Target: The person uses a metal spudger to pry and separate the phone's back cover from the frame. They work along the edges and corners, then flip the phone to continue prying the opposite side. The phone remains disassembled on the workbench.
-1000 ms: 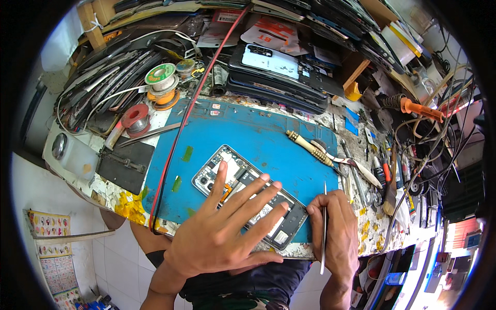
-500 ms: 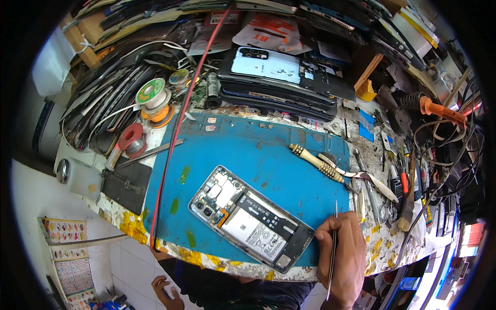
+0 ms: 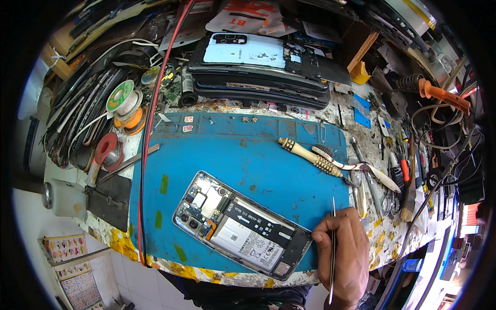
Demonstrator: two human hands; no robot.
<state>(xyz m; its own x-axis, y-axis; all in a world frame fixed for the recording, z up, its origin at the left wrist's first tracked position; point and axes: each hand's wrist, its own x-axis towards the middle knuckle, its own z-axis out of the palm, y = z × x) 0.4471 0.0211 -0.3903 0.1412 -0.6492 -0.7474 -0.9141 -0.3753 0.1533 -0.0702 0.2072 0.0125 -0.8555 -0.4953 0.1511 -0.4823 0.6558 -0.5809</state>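
Beside opened phone (image 3: 242, 226), r. hand (image 3: 343, 253) w/ tweezers (image 3: 332, 248)

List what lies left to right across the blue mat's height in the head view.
Red tape roll → red cable → opened phone → right hand holding tweezers → scissors.

bright, even daylight floods the bench and the blue mat (image 3: 248, 155) reads crisp and saturated, with only soft, short shadows under the tools and the opened phone (image 3: 243, 225). a little glare washes out the pale phone back (image 3: 245, 49) on the stack up top and the white wall at the left edge, while the right hand (image 3: 343, 256) sits sharp, no motion blur on it. heavy fisheye bend curves the mat's edges, and a black vignette ring swallows the corners where the clutter goes dim and soft.
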